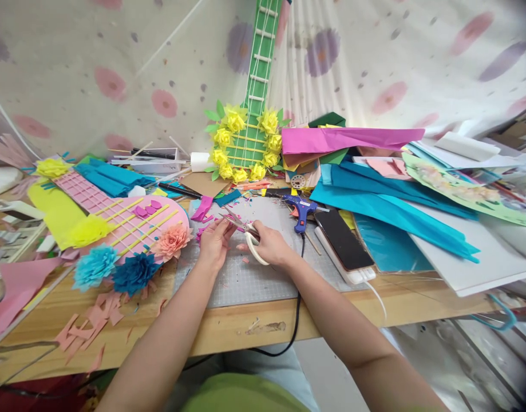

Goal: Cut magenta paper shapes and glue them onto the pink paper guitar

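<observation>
My right hand (pixel 271 245) is closed around the white-handled scissors (pixel 253 243), whose slim metal blades point left and stand apart. Close to the blade tips, my left hand (pixel 214 243) pinches with thumb and fingers; what lies in the pinch is too small to make out. Magenta paper scraps (pixel 201 233) show beside those fingers. Under both hands is a grey cutting mat (pixel 241 283) dotted with bits of paper. A larger magenta paper piece (pixel 202 208) lies just beyond my left hand.
Left is a pink paper guitar (pixel 177 213) with paper flowers and magenta ovals (pixel 147 209). A green guitar (pixel 256 86) with yellow roses leans at the back. To the right are a blue glue gun (pixel 304 210), a phone (pixel 344 237), a power strip (pixel 355 277) and blue paper (pixel 387 206).
</observation>
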A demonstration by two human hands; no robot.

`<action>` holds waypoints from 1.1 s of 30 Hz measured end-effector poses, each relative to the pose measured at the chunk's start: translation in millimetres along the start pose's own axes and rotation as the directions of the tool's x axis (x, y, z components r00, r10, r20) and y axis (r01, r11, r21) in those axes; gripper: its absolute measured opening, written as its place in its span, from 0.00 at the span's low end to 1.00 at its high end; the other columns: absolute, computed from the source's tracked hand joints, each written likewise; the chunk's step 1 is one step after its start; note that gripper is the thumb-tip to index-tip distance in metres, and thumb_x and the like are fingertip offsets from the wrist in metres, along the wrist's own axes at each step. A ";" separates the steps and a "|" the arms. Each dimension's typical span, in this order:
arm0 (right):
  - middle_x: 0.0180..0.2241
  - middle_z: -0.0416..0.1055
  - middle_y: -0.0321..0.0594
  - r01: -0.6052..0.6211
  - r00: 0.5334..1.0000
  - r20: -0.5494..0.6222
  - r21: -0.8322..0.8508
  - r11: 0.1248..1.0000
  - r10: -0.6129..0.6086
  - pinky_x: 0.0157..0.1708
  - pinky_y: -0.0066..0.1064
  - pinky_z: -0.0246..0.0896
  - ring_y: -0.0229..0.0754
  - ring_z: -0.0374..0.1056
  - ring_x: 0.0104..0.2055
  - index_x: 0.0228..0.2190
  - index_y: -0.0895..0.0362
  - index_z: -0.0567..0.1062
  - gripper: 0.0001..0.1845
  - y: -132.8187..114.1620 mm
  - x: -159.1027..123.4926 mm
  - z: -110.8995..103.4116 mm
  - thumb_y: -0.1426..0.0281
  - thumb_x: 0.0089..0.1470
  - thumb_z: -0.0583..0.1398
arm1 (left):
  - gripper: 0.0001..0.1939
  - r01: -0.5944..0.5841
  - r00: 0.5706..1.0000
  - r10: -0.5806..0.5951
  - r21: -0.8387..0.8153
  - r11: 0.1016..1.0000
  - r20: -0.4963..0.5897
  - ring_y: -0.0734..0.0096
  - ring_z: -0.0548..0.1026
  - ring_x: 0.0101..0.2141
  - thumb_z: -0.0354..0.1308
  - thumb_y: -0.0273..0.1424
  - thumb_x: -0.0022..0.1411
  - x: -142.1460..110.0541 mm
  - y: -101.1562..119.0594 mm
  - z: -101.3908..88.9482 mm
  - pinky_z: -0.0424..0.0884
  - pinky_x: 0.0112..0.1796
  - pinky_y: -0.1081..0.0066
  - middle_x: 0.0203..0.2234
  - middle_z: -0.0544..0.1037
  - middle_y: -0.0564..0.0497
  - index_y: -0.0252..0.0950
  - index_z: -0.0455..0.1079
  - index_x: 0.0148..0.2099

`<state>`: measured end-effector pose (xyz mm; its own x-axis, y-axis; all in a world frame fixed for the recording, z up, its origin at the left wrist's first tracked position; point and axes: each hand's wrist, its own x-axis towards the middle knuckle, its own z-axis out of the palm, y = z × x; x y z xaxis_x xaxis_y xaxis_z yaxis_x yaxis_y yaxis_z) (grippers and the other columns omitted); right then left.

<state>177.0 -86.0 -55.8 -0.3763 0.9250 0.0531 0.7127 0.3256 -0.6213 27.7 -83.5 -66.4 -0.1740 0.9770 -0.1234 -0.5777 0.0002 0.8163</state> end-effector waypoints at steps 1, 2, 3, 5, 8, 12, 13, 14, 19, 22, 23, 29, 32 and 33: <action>0.25 0.66 0.36 0.001 1.000 -0.005 -0.011 1.000 -0.001 0.24 0.27 0.45 0.38 0.60 0.25 0.30 0.54 0.60 0.22 0.0 0.1 1.1 0.52 0.40 0.59 | 0.08 0.005 1.000 -0.005 -0.010 1.000 0.003 0.74 0.74 0.31 0.63 0.30 0.42 -0.4 0.0 0.6 0.67 0.43 0.67 0.26 0.77 0.53 0.35 0.71 0.28; 0.25 0.67 0.36 -0.001 1.000 -0.008 -0.023 1.000 0.001 0.24 0.27 0.44 0.39 0.61 0.25 0.30 0.54 0.61 0.23 0.3 0.1 1.7 0.51 0.40 0.59 | 0.07 0.011 1.000 -0.011 -0.022 1.000 0.003 0.74 0.74 0.31 0.63 0.29 0.42 -0.8 0.1 1.1 0.68 0.43 0.68 0.26 0.77 0.53 0.35 0.71 0.28; 0.25 0.67 0.37 -0.006 1.000 -0.009 -0.033 0.999 0.006 0.24 0.27 0.44 0.40 0.62 0.26 0.30 0.54 0.61 0.23 0.6 0.1 1.8 0.51 0.40 0.59 | 0.07 0.017 1.000 -0.017 -0.033 0.999 0.000 0.74 0.74 0.31 0.63 0.28 0.42 -1.3 0.3 1.3 0.68 0.43 0.68 0.26 0.77 0.53 0.35 0.71 0.28; 0.25 0.68 0.38 -0.015 1.000 -0.005 -0.046 0.999 0.015 0.24 0.28 0.44 0.41 0.63 0.26 0.31 0.54 0.61 0.23 0.9 0.0 1.4 0.51 0.41 0.59 | 0.06 0.022 1.000 -0.022 -0.047 0.999 -0.003 0.74 0.74 0.31 0.62 0.28 0.42 -1.9 0.5 1.3 0.68 0.42 0.68 0.26 0.77 0.52 0.34 0.71 0.28; 0.26 0.69 0.39 -0.023 1.000 -0.001 -0.055 0.998 0.023 0.25 0.28 0.45 0.42 0.64 0.27 0.33 0.54 0.62 0.24 -0.1 -0.2 0.6 0.50 0.41 0.58 | 0.06 0.021 1.000 -0.021 -0.038 0.999 0.009 0.74 0.75 0.32 0.62 0.28 0.43 -2.2 -0.1 0.3 0.67 0.43 0.68 0.26 0.77 0.53 0.35 0.71 0.28; 0.27 0.70 0.39 -0.031 0.999 0.010 -0.054 0.998 0.032 0.25 0.28 0.45 0.43 0.65 0.28 0.33 0.54 0.62 0.25 -2.2 -0.6 -0.1 0.47 0.41 0.57 | 0.05 0.017 1.000 -0.016 -0.028 0.999 0.020 0.73 0.75 0.33 0.61 0.29 0.45 -1.7 -1.2 -1.2 0.67 0.44 0.67 0.27 0.77 0.53 0.35 0.70 0.29; 0.27 0.70 0.40 -0.033 0.999 0.014 -0.055 0.998 0.034 0.25 0.28 0.45 0.43 0.65 0.28 0.33 0.54 0.63 0.26 -2.8 -0.7 -0.3 0.46 0.41 0.56 | 0.05 0.022 1.000 -0.021 -0.033 0.999 0.022 0.73 0.75 0.33 0.61 0.29 0.45 -1.5 -1.3 -1.4 0.67 0.44 0.68 0.27 0.77 0.53 0.35 0.70 0.29; 0.28 0.70 0.40 -0.036 0.999 0.017 -0.059 0.998 0.037 0.25 0.28 0.46 0.43 0.65 0.28 0.33 0.54 0.63 0.27 -3.4 -0.8 -0.7 0.45 0.40 0.56 | 0.05 0.029 0.999 -0.028 -0.042 0.999 0.022 0.74 0.74 0.32 0.61 0.29 0.45 -1.5 -1.3 -1.4 0.67 0.44 0.69 0.26 0.77 0.53 0.35 0.71 0.28; 0.28 0.70 0.39 -0.043 0.999 0.025 -0.088 0.995 0.045 0.25 0.27 0.46 0.42 0.65 0.28 0.33 0.55 0.64 0.29 -5.9 -1.8 -3.6 0.43 0.40 0.54 | 0.04 0.062 0.998 -0.061 -0.120 0.991 0.004 0.77 0.74 0.28 0.62 0.26 0.43 -2.3 1.2 0.7 0.69 0.39 0.73 0.25 0.77 0.54 0.34 0.71 0.27; 0.26 0.69 0.38 -0.043 0.998 0.030 -0.103 0.994 0.046 0.25 0.26 0.46 0.40 0.64 0.27 0.33 0.55 0.64 0.28 -6.0 -1.8 -5.2 0.43 0.41 0.53 | 0.04 0.072 0.997 -0.073 -0.136 0.988 0.000 0.77 0.74 0.28 0.62 0.25 0.42 -3.0 3.5 2.3 0.70 0.37 0.75 0.24 0.77 0.53 0.34 0.72 0.26; 0.26 0.69 0.38 -0.042 0.999 0.031 -0.105 0.994 0.045 0.25 0.26 0.46 0.39 0.63 0.27 0.32 0.55 0.64 0.28 -5.7 -1.7 -5.5 0.44 0.42 0.53 | 0.04 0.076 0.997 -0.077 -0.134 0.988 0.000 0.77 0.74 0.28 0.62 0.25 0.42 -3.0 4.2 2.5 0.70 0.36 0.75 0.24 0.77 0.53 0.33 0.72 0.26; 0.24 0.67 0.36 -0.027 0.999 0.029 -0.105 0.994 0.030 0.24 0.25 0.45 0.36 0.59 0.24 0.32 0.56 0.65 0.27 -2.5 -0.7 -6.6 0.45 0.41 0.55 | 0.07 0.063 0.998 -0.062 -0.099 0.993 0.010 0.77 0.74 0.28 0.64 0.26 0.40 -1.4 5.1 0.8 0.70 0.37 0.75 0.24 0.77 0.52 0.33 0.72 0.27; 0.23 0.67 0.35 -0.045 0.998 0.038 -0.092 0.995 0.049 0.24 0.24 0.45 0.35 0.57 0.23 0.31 0.56 0.66 0.27 -3.2 -1.1 -9.2 0.46 0.40 0.56 | 0.08 0.019 1.000 -0.019 -0.092 0.996 0.001 0.76 0.75 0.28 0.65 0.27 0.39 -1.7 4.6 1.2 0.70 0.38 0.72 0.23 0.77 0.53 0.33 0.72 0.26; 0.23 0.66 0.35 -0.051 0.998 0.039 -0.088 0.995 0.055 0.24 0.24 0.45 0.34 0.57 0.23 0.30 0.56 0.66 0.26 -3.7 -1.3 -10.3 0.46 0.40 0.56 | 0.09 0.001 1.000 -0.001 -0.090 0.996 -0.005 0.76 0.75 0.27 0.66 0.27 0.38 -2.1 4.8 1.8 0.70 0.38 0.72 0.23 0.77 0.53 0.33 0.72 0.26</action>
<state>180.9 -86.3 -45.5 -0.3592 0.9332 -0.0116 0.7806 0.2936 -0.5518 26.7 -85.3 -61.3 -0.1774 0.9758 -0.1274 -0.6473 -0.0182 0.7620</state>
